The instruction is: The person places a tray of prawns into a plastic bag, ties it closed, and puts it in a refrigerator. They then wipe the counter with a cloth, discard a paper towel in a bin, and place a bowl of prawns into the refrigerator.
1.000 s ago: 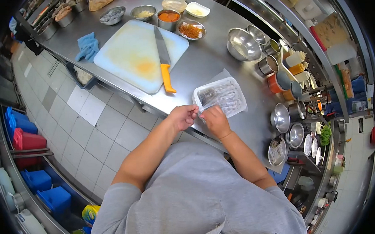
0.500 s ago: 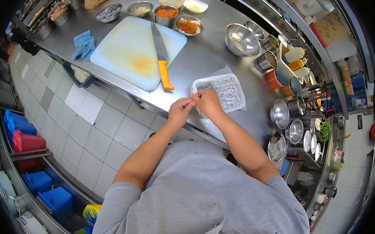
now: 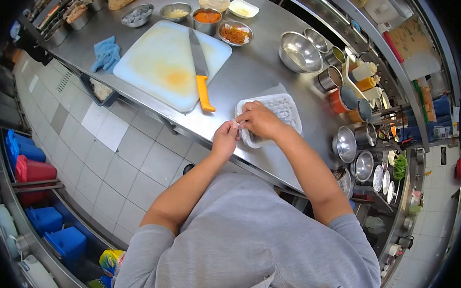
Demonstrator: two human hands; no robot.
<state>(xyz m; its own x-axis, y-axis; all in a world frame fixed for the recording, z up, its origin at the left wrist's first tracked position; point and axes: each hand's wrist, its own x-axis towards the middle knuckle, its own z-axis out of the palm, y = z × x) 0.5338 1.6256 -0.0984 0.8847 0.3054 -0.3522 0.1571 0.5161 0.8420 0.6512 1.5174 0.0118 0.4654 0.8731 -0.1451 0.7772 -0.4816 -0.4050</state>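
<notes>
A white plastic tub (image 3: 298, 120) with grey-white pieces in it sits near the table's front edge. My left hand (image 3: 226, 137) is closed at the tub's left side, its fingertips pinched on a small pale piece too small to name. Over the tub's near left part, my right hand (image 3: 260, 119) is closed too, its fingertips meeting the left ones at the same piece. Left of the tub lies a knife (image 3: 202, 83) with a yellow handle, its blade resting on a white cutting board (image 3: 148, 65).
Small bowls of food, one with orange shreds (image 3: 234, 34), stand behind the board. A blue cloth (image 3: 106, 54) lies left of it. Steel bowls (image 3: 299, 51) and sauce bottles (image 3: 365, 72) line the right side. The table's front edge is just before me.
My right hand has turned and spread further over the tub, its forearm swinging right. The left hand has stayed nearly in place. A pale piece now shows between the fingertips.
</notes>
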